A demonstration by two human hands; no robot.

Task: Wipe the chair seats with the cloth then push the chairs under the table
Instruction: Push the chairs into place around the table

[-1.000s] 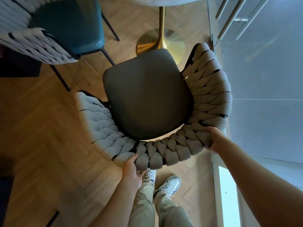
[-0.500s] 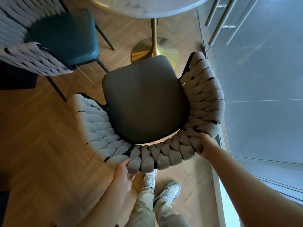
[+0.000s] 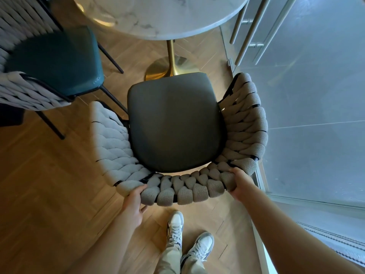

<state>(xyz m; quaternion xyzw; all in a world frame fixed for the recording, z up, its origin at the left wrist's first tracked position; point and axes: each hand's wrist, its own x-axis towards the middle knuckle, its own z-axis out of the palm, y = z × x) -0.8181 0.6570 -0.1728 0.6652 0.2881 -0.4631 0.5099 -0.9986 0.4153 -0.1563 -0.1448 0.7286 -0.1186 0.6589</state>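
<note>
A chair with a dark grey seat (image 3: 173,125) and a woven grey backrest (image 3: 185,188) stands right below me, facing the round marble table (image 3: 162,14). My left hand (image 3: 134,202) grips the backrest's lower left rim. My right hand (image 3: 239,184) grips its right rear part. The seat's front edge lies near the table's gold pedestal base (image 3: 167,68), short of the tabletop's edge. A second chair with a teal seat (image 3: 57,60) stands at the left. No cloth is in view.
A grey wall panel with long bar handles (image 3: 254,32) runs close along the chair's right side. My two feet in white sneakers (image 3: 187,240) stand on the wooden herringbone floor (image 3: 49,184) just behind the chair.
The table has come further into view at the top. The chair and both hands sit lower in the view, and my hands keep their hold on the backrest.
</note>
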